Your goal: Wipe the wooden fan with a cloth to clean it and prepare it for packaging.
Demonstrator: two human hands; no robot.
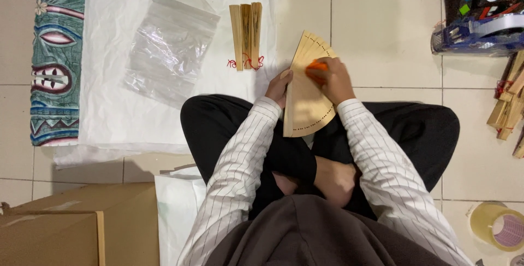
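Over the crossed legs: spread wooden fan (pixel 305 108), thin pale slats, dotted arc edge. Left hand (pixel 279 87) pinches its left edge. Right hand (pixel 331 79) presses an orange cloth (pixel 316 66) onto the slats, fingers curled. Beyond, on white paper sheet (pixel 109 118): three folded fans (pixel 246 36), crinkled clear zip bag (pixel 169 48).

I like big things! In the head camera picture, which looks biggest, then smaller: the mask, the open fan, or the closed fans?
1. Carved green mask, the biggest.
2. Open wooden fan, held by the left hand and right hand.
3. Closed wooden fans, the smallest.
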